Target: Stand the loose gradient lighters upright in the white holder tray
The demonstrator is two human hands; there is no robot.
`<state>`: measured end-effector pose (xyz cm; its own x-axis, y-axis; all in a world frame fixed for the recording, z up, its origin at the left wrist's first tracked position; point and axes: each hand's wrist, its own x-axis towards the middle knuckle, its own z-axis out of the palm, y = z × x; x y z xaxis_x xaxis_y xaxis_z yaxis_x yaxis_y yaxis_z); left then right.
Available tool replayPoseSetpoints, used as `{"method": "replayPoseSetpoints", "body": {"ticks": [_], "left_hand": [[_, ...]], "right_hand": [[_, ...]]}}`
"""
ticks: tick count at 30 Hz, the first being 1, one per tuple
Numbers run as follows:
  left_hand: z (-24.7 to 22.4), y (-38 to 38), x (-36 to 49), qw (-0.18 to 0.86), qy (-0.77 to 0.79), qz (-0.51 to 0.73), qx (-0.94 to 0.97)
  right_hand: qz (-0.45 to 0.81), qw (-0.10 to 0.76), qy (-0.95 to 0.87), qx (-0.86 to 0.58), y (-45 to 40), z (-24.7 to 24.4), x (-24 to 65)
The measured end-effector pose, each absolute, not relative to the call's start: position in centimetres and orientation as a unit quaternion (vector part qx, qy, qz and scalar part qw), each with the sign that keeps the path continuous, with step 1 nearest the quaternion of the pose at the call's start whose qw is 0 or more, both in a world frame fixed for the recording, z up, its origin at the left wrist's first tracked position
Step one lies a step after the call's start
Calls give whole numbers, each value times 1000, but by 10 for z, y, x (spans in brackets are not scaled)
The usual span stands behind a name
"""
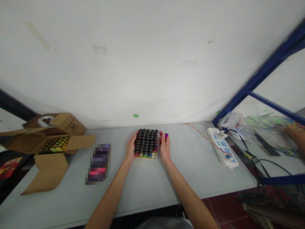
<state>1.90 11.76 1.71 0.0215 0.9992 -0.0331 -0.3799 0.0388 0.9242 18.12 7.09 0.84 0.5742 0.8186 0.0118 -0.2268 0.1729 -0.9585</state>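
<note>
A tight block of small black-topped pieces [145,141] stands in rows on the table in front of me. Red, yellow, green and blue sides show along its near edge, and a pale strip shows at the near right corner. They look like lighters, but are too small to be sure. My left hand [130,149] is wrapped against the block's left side, its fingertips partly hidden. Just off the right side, my right hand [165,149] is closed around a small purple piece [166,136]; something red shows by its fingers.
An open cardboard box [51,162] with yellow-green pieces inside stands on the left. Beside it lies a pixelated, phone-shaped area [98,163]. A white power strip [222,148] with cables lies right, near a blue metal frame [252,84]. Another person's hand [296,133] appears far right among plastic bags.
</note>
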Motion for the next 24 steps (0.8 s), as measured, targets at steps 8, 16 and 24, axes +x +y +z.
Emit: {"method": "replayPoseSetpoints", "body": {"ticks": [8, 16, 24], "left_hand": [[15, 118, 21, 613, 386, 587, 361], [19, 114, 21, 622, 387, 588, 342], [22, 115, 20, 636, 393, 577, 330]], "right_hand": [[448, 661, -328, -505, 33, 21, 211], [361, 576, -395, -618, 7, 14, 205], [336, 553, -411, -642, 9, 9, 203]]}}
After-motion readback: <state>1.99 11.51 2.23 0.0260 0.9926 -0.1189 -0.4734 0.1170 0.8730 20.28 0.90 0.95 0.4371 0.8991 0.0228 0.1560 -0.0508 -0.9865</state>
